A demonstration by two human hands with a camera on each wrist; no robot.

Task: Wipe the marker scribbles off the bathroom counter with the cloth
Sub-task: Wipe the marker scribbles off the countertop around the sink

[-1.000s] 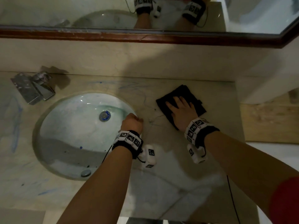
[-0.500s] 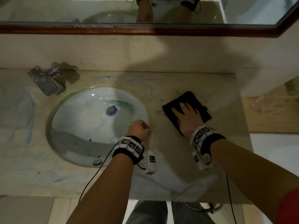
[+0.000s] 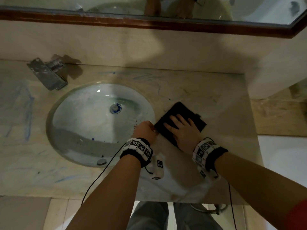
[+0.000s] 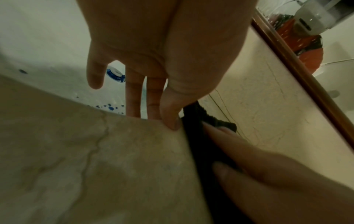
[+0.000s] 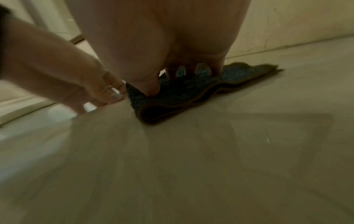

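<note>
A dark folded cloth (image 3: 181, 108) lies on the beige marble counter (image 3: 221, 146), just right of the sink (image 3: 79, 123). My right hand (image 3: 184, 131) presses flat on it with fingers spread; in the right wrist view the fingertips (image 5: 203, 68) push into the cloth (image 5: 182, 94). My left hand (image 3: 145, 130) sits at the sink's right rim, fingers (image 4: 134, 98) bent down over the edge into the basin, thumb (image 4: 170, 115) on the counter touching the cloth (image 4: 201, 144). Blue marker scribbles (image 3: 25, 113) cover the counter's left side. More scribbles (image 3: 142, 75) run behind the sink.
A chrome faucet (image 3: 48, 73) stands at the back left. A wood-framed mirror (image 3: 166, 22) hangs above the backsplash. A wall block (image 3: 274, 67) bounds the counter's right end. Blue specks (image 4: 111, 107) dot the basin near its drain (image 3: 115, 108).
My right hand has slid the cloth left and slightly nearer, until its edge meets my left thumb. My left hand has stayed on the sink rim. The view has tilted down.
</note>
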